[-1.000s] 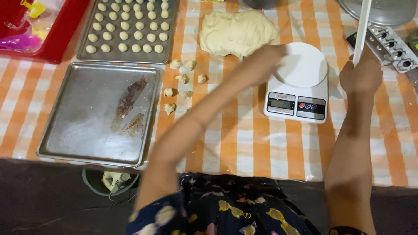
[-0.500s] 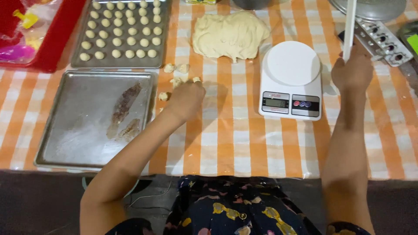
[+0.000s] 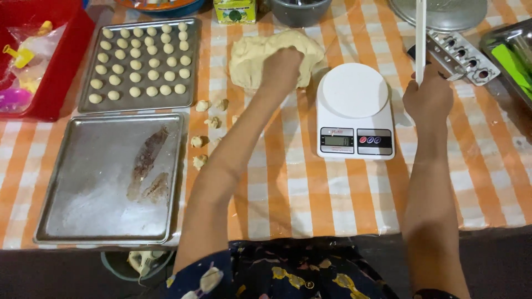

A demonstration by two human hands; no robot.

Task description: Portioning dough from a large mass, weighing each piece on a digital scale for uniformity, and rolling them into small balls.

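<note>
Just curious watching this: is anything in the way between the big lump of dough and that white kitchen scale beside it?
Nothing visible. The dough lump lies just left of the scale, with bare checked tablecloth between. The left hand rests on the dough.

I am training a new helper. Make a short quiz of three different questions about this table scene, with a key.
1. True or false: the left hand rests on the dough mass.
2. What does the right hand hold? A) white stick B) spoon C) cup
3. Fill in: the white scale has ___ on its platform.

Key: 1 true; 2 A; 3 nothing.
</note>
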